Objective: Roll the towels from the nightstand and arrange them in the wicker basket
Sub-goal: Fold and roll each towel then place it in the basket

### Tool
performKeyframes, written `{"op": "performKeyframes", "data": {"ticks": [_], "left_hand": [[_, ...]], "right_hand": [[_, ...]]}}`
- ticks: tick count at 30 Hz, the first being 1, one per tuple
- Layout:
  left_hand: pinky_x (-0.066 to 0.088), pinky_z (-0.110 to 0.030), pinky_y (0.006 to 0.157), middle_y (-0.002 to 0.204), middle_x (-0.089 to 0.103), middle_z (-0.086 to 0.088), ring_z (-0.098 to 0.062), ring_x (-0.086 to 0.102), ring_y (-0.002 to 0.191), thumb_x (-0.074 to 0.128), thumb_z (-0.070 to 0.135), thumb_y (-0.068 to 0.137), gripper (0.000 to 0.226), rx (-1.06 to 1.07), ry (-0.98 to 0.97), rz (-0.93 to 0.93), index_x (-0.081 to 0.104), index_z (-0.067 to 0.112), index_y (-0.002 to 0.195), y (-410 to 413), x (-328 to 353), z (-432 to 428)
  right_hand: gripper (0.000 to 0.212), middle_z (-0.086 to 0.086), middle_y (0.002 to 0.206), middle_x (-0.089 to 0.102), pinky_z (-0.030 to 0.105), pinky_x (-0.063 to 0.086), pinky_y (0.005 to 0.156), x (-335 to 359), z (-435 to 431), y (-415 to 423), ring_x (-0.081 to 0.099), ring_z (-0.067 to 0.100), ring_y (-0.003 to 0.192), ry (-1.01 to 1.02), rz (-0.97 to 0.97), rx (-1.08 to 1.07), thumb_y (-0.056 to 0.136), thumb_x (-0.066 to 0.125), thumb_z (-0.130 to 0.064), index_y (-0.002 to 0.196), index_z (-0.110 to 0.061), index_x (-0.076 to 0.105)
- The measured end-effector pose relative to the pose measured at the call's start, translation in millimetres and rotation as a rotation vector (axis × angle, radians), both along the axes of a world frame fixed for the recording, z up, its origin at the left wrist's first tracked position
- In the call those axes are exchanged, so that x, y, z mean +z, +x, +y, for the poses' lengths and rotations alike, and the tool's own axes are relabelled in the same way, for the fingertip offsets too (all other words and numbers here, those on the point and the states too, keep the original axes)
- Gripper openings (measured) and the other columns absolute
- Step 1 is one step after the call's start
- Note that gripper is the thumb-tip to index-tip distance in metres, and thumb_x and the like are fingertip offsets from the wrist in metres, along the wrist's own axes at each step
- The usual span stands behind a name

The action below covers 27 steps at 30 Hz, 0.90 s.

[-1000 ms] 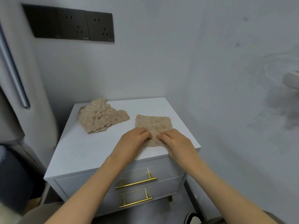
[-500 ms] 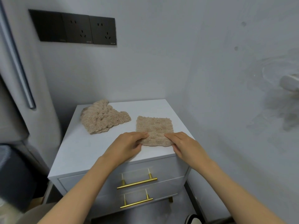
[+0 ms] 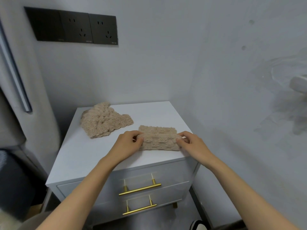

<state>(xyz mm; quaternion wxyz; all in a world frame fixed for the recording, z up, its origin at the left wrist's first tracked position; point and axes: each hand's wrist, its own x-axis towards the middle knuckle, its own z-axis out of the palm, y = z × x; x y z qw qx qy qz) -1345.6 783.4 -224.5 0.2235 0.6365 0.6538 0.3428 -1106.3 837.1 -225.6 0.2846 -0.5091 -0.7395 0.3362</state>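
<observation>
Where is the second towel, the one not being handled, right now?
In the head view the loose towel lies crumpled at the back left of the nightstand top, behind and left of the half-rolled towel.

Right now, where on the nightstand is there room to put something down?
The biggest bare patch on the nightstand is its front-left corner, bordered by the crumpled towel, the left hand and the front edge. A smaller strip lies back right, behind the half-rolled towel. Front right is crowded: the right hand and left hand grip that towel.
</observation>
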Motion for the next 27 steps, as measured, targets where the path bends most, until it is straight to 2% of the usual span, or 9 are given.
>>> {"op": "performKeyframes", "data": {"ticks": [3, 6, 10, 13, 15, 17, 20, 24, 27], "left_hand": [[0.059, -0.036, 0.073, 0.068, 0.064, -0.008, -0.014, 0.065, 0.058, 0.058, 0.017, 0.088, 0.02, 0.099, -0.093, -0.14, 0.068, -0.001, 0.088, -1.4, 1.0, 3.1], [0.059, -0.04, 0.072, 0.069, 0.067, -0.014, -0.016, 0.068, 0.058, 0.062, 0.018, 0.082, 0.024, 0.182, -0.111, -0.117, 0.067, -0.006, 0.084, 1.0, 0.7, 6.0], [0.046, -0.029, 0.07, 0.093, 0.062, 0.003, -0.013, 0.058, 0.083, 0.062, 0.02, 0.082, 0.012, 0.203, 0.111, 0.061, 0.063, 0.019, 0.094, 9.2, -2.0, 5.5], [0.041, -0.028, 0.079, 0.099, 0.059, 0.006, -0.012, 0.05, 0.094, 0.058, 0.004, 0.084, 0.023, 0.06, 0.342, 0.192, 0.063, 0.023, 0.097, 11.8, -7.9, 7.2], [0.044, -0.031, 0.079, 0.097, 0.063, 0.005, -0.017, 0.054, 0.093, 0.057, -0.001, 0.083, 0.03, -0.018, 0.411, 0.288, 0.067, 0.022, 0.099, 16.2, -10.0, 5.5], [0.045, -0.031, 0.071, 0.096, 0.065, 0.005, -0.018, 0.056, 0.089, 0.057, 0.004, 0.082, 0.03, -0.048, 0.449, 0.385, 0.068, 0.023, 0.102, 22.5, -10.0, 1.1], [0.044, -0.028, 0.063, 0.092, 0.066, 0.003, -0.02, 0.059, 0.085, 0.06, 0.012, 0.078, 0.027, -0.053, 0.479, 0.477, 0.07, 0.021, 0.102, 27.2, -10.3, -4.6], [0.053, -0.039, 0.066, 0.099, 0.069, -0.002, -0.027, 0.062, 0.095, 0.064, 0.004, 0.081, 0.029, -0.037, 0.382, 0.523, 0.07, 0.016, 0.107, 25.0, -12.6, -5.1], [0.052, -0.039, 0.079, 0.116, 0.065, 0.003, -0.022, 0.057, 0.11, 0.055, 0.015, 0.088, 0.034, -0.045, 0.311, 0.489, 0.064, 0.021, 0.121, 20.7, -12.4, -4.9]], "right_hand": [[0.011, -0.01, 0.068, 0.066, 0.018, 0.037, 0.059, 2.4, -1.6, -4.1, 0.057, 0.002, 0.066, -0.04, -0.018, -0.078, 0.092, 0.058, -0.035, 0.098, -0.026, 0.06], [0.013, -0.009, 0.074, 0.069, 0.025, 0.045, 0.066, -0.7, 1.6, -8.2, 0.063, 0.01, 0.077, -0.015, -0.081, -0.208, 0.084, 0.063, -0.041, 0.089, -0.03, 0.059], [0.016, -0.01, 0.073, 0.06, 0.027, 0.046, 0.061, -3.7, 1.9, -12.0, 0.057, 0.013, 0.081, 0.166, -0.185, -0.278, 0.08, 0.065, -0.04, 0.089, -0.034, 0.053], [0.025, -0.01, 0.095, 0.055, 0.02, 0.036, 0.059, -1.7, -4.3, -19.4, 0.047, 0.012, 0.097, 0.48, -0.24, -0.162, 0.086, 0.063, -0.018, 0.106, -0.033, 0.057], [0.04, -0.006, 0.104, 0.06, 0.023, 0.041, 0.062, -3.9, -9.3, -26.4, 0.051, 0.015, 0.098, 0.699, -0.305, -0.052, 0.082, 0.061, -0.002, 0.113, -0.027, 0.063], [0.047, -0.005, 0.105, 0.064, 0.024, 0.042, 0.062, -7.3, -13.8, -31.2, 0.058, 0.019, 0.092, 0.807, -0.37, 0.038, 0.077, 0.067, 0.003, 0.116, -0.025, 0.065], [0.054, -0.005, 0.106, 0.068, 0.026, 0.05, 0.064, -13.6, -16.5, -33.1, 0.063, 0.02, 0.091, 0.856, -0.444, 0.113, 0.07, 0.076, -0.001, 0.118, -0.025, 0.067], [0.058, -0.006, 0.103, 0.072, 0.026, 0.057, 0.066, -20.8, -13.6, -31.5, 0.066, 0.019, 0.092, 0.843, -0.486, 0.121, 0.058, 0.08, 0.003, 0.111, -0.019, 0.072], [0.043, -0.01, 0.114, 0.069, 0.025, 0.056, 0.075, -19.3, -15.6, -25.8, 0.062, 0.013, 0.102, 0.793, -0.479, 0.153, 0.077, 0.056, -0.016, 0.118, -0.02, 0.069]]}}
